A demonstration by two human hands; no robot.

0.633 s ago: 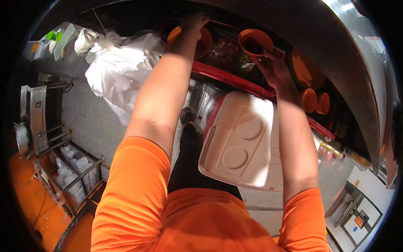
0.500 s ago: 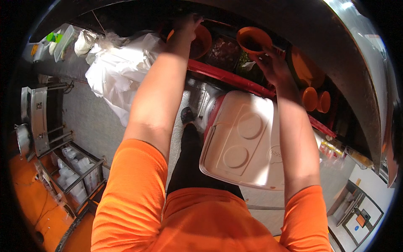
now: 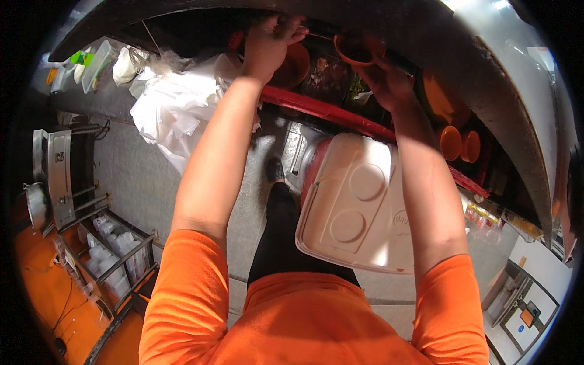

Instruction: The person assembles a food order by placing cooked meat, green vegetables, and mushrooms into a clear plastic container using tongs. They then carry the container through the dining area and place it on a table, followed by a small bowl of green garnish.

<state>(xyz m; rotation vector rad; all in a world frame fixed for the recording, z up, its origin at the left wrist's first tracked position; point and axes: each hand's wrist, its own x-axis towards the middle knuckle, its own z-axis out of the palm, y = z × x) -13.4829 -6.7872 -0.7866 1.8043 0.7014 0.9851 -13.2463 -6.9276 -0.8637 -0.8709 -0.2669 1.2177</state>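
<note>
An orange bowl (image 3: 360,50) is in my right hand (image 3: 388,84), tilted a little, the fingers closed on its near rim. Its inside is dark, so the contents cannot be made out. My left hand (image 3: 267,48) is raised over the far edge of the counter with its fingers curled together. Whatever those fingers hold, if anything, is too small to name. Just right of and below that hand sits another orange bowl (image 3: 294,64), partly covered by it. Between the two bowls lies a container of dark reddish food (image 3: 327,78).
A red rail (image 3: 328,109) edges the counter. White plastic bags (image 3: 176,100) hang at left. A beige lidded cooler (image 3: 347,207) stands before me. To the right are a large orange container (image 3: 443,100) and small orange cups (image 3: 450,143). A dark curved hood (image 3: 486,73) overhangs the counter.
My left hand has risen slightly, its fingers now in plainer view. My right hand has carried the bowl a little farther away and to the left, into shadow.
</note>
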